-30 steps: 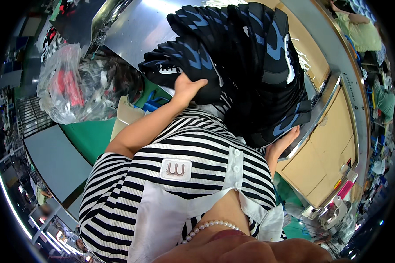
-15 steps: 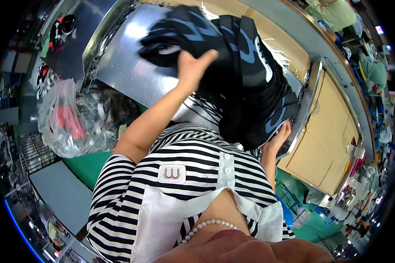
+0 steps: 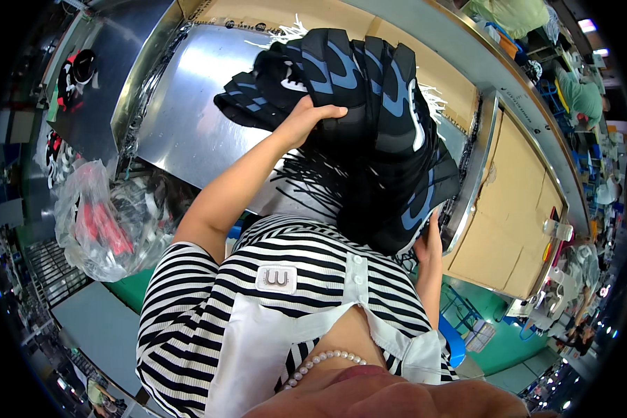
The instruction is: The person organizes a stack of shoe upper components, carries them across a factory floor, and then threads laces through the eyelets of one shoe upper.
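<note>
Over the near side of a metal tray [image 3: 195, 97], two hands on a fanned stack of black and blue shoe pieces [image 3: 373, 136]

The stack curves from the tray's middle to its near right side, close in front of the person's striped shirt [image 3: 188, 313]. Its pieces overlap like pages, with blue shapes and some white edging on the black. How much of its weight rests on the tray cannot be told.

At the stack's left portion, the left hand [image 3: 306, 122] has hold of the pieces: its thumb stretches rightward across their near surface, well spread, while the other fingers are hidden, so their bend cannot be told. At the near right end, the right hand [image 3: 430, 240] cups the outermost pieces, its fingers slightly bent and laid along their outer side; part of this hand is hidden.

Dark and white strands [image 3: 310, 177] hang below the stack, between the left forearm and the shirt. Beyond the stack, white strands [image 3: 289, 33] lie by a cardboard strip [image 3: 376, 24] along the far edge. To the right, beside the tray, is a broad brown cardboard sheet [image 3: 515, 209]. Left of the person sits a clear plastic bag [image 3: 83, 244] with red items inside.
</note>
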Demonstrator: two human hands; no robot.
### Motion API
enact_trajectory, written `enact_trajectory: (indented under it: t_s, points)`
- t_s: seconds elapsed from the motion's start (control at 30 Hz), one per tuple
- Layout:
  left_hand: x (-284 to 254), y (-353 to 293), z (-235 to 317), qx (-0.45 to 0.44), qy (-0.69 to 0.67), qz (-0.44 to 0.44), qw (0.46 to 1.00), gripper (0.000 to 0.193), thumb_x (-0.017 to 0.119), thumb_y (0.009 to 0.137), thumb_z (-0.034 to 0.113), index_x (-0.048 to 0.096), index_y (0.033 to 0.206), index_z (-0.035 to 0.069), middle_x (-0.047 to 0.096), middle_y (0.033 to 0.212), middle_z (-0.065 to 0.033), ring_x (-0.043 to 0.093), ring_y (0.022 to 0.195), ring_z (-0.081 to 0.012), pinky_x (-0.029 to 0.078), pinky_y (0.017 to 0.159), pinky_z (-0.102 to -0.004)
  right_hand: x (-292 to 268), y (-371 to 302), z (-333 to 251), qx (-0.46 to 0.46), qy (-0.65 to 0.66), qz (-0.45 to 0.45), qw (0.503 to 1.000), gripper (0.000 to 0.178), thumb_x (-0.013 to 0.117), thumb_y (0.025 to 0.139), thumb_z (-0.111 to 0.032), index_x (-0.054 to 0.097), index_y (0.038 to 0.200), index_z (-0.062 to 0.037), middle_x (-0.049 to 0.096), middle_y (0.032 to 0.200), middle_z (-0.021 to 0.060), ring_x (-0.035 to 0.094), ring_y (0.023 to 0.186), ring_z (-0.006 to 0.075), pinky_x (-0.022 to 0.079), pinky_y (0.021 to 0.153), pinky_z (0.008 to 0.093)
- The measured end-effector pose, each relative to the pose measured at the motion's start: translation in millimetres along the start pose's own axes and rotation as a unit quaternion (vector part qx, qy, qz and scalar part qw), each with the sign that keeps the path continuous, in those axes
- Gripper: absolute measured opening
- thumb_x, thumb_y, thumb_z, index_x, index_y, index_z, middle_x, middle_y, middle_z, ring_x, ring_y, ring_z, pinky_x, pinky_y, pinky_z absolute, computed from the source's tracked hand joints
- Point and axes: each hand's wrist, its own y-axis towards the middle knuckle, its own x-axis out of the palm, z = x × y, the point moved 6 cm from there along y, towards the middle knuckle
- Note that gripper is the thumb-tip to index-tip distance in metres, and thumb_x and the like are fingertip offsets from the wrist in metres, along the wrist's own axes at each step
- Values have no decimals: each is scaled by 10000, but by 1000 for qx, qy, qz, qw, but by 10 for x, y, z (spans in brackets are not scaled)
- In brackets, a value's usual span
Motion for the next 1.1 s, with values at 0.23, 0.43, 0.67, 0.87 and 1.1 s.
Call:
enact_trajectory:
  t_s: [0.23, 0.43, 0.67, 0.87, 1.1]
  points:
    - [-326, -513, 93, 63, 33, 20, 997, 693, 699, 884, 290, 361, 1411, -8, 480, 1374, -151, 464, 1273, -234, 342, 1093, -357, -141, -3, 58, -13, 48, 3, 999, 694, 524, 933, -558, 425, 1434, -88, 474, 1449, 86, 460, 1309, 292, 393, 1094, 457]
    - [-1597, -647, -574, -39, -60, 292, 954, 697, 665, 881, 509, 498, 1306, -16, 587, 1272, -139, 524, 1216, -240, 389, 1048, -380, -290, 106, 114, -1, 97, 87, 991, 635, 587, 941, -484, 453, 1405, -72, 530, 1389, 90, 488, 1280, 281, 427, 1058, 447]
    - [-745, -48, -646, 29, -46, 195, 979, 465, 676, 904, 200, 521, 1299, 9, 604, 1283, -72, 537, 1217, -213, 359, 1072, -353, -20, 78, -35, 89, -86, 29, 992, 710, 440, 975, -555, 324, 1485, -75, 405, 1488, 102, 388, 1356, 282, 341, 1120, 433]
    - [-909, 233, -905, -30, -67, 162, 984, 358, 630, 906, 200, 636, 1186, -23, 651, 1199, -74, 584, 1144, -199, 418, 1007, -347, 139, 135, -23, 33, -126, -87, 988, 923, 591, 936, -489, -15, 1561, -181, 120, 1612, 44, 141, 1470, 242, 152, 1173, 412]
    - [-1090, 475, -1081, -138, -107, 57, 983, 541, 534, 972, 292, 406, 1427, 30, 467, 1449, -96, 449, 1329, -253, 341, 1132, -407, 382, 99, 14, 8, -123, -45, 991, 961, 653, 904, -466, 56, 1560, -98, 170, 1597, 80, 195, 1458, 223, 182, 1169, 358]
